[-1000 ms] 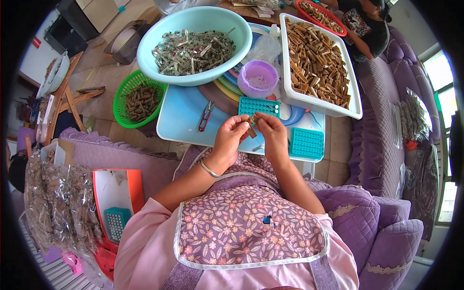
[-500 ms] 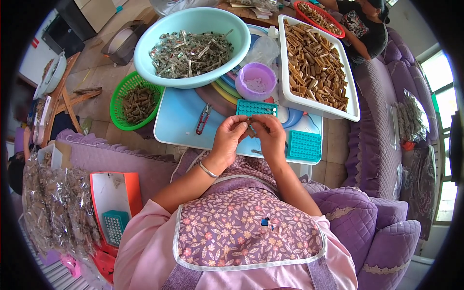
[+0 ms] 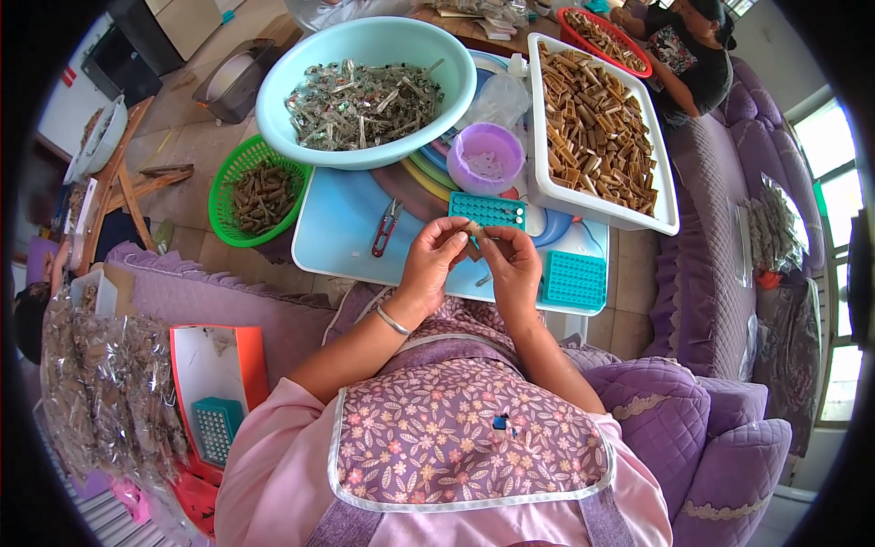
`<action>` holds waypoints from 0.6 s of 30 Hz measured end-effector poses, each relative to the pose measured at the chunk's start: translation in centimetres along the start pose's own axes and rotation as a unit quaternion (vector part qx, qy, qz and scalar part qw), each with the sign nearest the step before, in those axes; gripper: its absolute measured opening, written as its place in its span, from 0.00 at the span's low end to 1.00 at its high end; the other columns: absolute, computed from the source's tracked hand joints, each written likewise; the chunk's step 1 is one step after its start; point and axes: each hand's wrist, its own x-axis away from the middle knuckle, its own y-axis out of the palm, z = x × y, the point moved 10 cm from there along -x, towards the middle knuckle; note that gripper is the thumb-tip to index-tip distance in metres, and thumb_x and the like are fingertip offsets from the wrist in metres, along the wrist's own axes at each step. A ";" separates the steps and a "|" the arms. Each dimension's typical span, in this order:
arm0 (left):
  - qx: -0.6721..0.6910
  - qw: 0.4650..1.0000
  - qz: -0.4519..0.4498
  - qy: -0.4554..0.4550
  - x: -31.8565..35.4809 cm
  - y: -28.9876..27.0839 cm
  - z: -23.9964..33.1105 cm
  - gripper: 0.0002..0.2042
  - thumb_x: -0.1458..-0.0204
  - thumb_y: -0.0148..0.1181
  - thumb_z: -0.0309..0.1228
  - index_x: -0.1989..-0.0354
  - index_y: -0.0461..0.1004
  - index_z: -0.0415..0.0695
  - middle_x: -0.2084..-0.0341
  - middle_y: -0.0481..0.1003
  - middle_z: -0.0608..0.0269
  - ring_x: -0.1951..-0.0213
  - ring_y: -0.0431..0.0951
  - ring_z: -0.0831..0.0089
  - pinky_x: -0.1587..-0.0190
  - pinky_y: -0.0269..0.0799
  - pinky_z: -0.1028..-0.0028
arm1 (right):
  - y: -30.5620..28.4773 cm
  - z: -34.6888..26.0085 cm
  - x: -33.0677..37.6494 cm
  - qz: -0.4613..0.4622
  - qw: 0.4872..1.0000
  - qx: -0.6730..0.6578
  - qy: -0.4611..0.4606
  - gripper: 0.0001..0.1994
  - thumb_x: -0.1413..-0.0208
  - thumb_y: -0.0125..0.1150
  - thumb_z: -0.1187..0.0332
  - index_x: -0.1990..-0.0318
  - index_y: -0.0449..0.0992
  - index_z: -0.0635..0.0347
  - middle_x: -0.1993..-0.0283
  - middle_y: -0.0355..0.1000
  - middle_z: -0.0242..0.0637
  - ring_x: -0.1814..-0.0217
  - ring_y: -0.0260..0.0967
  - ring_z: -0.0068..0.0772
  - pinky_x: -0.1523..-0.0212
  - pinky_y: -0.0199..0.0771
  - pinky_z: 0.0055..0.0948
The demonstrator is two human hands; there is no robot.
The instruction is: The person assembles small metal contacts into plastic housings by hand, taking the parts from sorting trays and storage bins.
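Note:
Above the near edge of the blue table, my left hand [image 3: 432,259] and my right hand [image 3: 513,266] meet fingertip to fingertip. Both are closed on a small brown piece [image 3: 474,246], largely covered by the fingers; its exact kind cannot be made out. Just beyond the fingers lies a teal tray with small holes [image 3: 488,210], with a few white bits at its right end. A second teal tray [image 3: 574,279] is to the right of my right hand. Red-handled thread snips [image 3: 385,230] rest on the table left of my left hand.
Behind my hands stand a light-blue basin [image 3: 273,109] of clear wrapped pieces, a purple bowl [image 3: 486,173] and a white bin [image 3: 602,208] heaped with brown pieces. A green basket [image 3: 223,214] is at left. Another person [image 3: 688,55] sits far right beside a red basket [image 3: 646,66].
My right hand's fingers have shifted slightly down and right, and more of the brown piece shows between the fingertips. My left hand has barely moved.

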 end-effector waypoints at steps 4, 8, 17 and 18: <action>0.002 1.000 -0.024 -0.004 -0.4 -0.2 -0.3 0.09 0.43 0.57 0.24 0.55 0.71 0.43 0.60 0.74 0.68 0.61 0.74 0.82 0.59 0.71 0.80 | 0.0 0.0 -0.1 0.012 1.000 -0.025 -0.006 0.09 0.45 0.62 0.76 0.57 0.72 0.66 0.63 0.75 0.35 0.63 0.72 0.20 0.64 0.72 0.18; -0.005 1.000 -0.020 -0.005 -0.6 -0.7 -0.7 0.09 0.43 0.57 0.26 0.54 0.71 0.44 0.60 0.74 0.69 0.60 0.73 0.82 0.58 0.70 0.80 | 0.3 -0.4 0.1 0.015 0.999 -0.028 0.006 0.09 0.45 0.62 0.76 0.57 0.72 0.66 0.63 0.75 0.35 0.65 0.72 0.20 0.66 0.72 0.18; -0.051 0.996 -0.049 0.046 -1.2 -0.2 -0.2 0.14 0.47 0.63 0.28 0.52 0.71 0.42 0.59 0.75 0.66 0.58 0.74 0.80 0.54 0.71 0.79 | -0.4 0.3 -0.2 0.018 1.000 -0.016 -0.013 0.07 0.45 0.62 0.76 0.59 0.75 0.63 0.61 0.75 0.34 0.63 0.72 0.22 0.62 0.75 0.21; -0.052 0.995 -0.056 0.061 -1.2 -0.1 0.0 0.16 0.48 0.64 0.28 0.51 0.71 0.42 0.60 0.75 0.66 0.58 0.74 0.79 0.54 0.71 0.78 | -0.4 0.4 -0.2 0.018 1.000 -0.015 -0.013 0.07 0.45 0.62 0.76 0.59 0.75 0.63 0.61 0.75 0.34 0.63 0.72 0.22 0.62 0.75 0.21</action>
